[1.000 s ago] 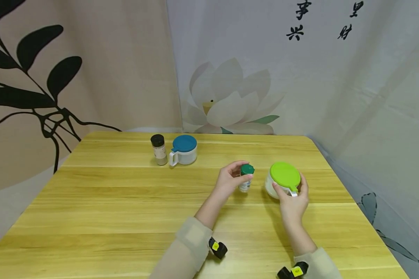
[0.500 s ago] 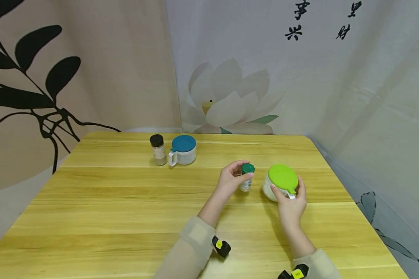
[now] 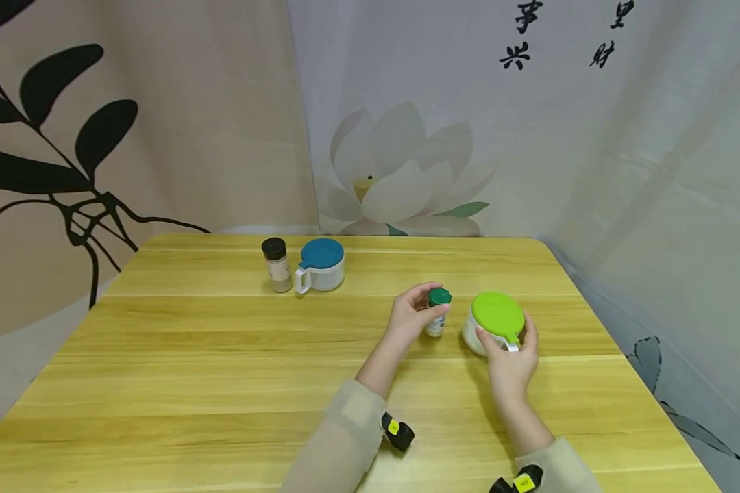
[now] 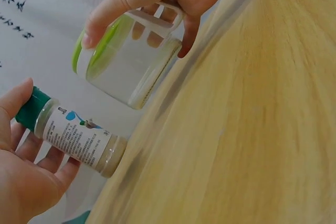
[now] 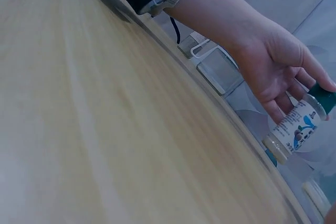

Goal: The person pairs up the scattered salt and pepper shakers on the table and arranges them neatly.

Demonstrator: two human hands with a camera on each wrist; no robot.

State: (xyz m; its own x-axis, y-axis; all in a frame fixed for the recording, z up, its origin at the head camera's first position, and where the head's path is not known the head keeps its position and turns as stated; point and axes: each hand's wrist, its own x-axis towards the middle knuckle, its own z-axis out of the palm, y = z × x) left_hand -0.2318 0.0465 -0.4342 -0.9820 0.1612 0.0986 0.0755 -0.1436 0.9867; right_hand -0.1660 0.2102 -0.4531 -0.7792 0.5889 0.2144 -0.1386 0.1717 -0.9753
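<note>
My left hand point(image 3: 408, 315) grips a small seasoning bottle point(image 4: 79, 132) with a green cap and a printed label, thumb and fingers around its cap end. In the left wrist view the bottle stands roughly upright, its base close to the tabletop. To its right, my right hand point(image 3: 514, 356) holds a clear seasoning jar point(image 4: 128, 61) with a lime-green lid point(image 3: 498, 318), thumb and fingers on either side of its white handle point(image 4: 163, 22). Its base is close over the wood, and a small gap separates jar and bottle. The right wrist view shows the bottle's label side and my left hand's fingers behind it.
At the back left of the wooden table point(image 3: 222, 383) stand a black-capped seasoning bottle point(image 3: 277, 268) and a clear jar with a blue lid point(image 3: 322, 255) and white handle, side by side. A printed cloth point(image 3: 407, 82) hangs behind the table's far edge.
The green-lidded jar has come slightly toward me in my right hand. The green-capped bottle has shifted a little to the right in my left hand. Both grips stay the same.
</note>
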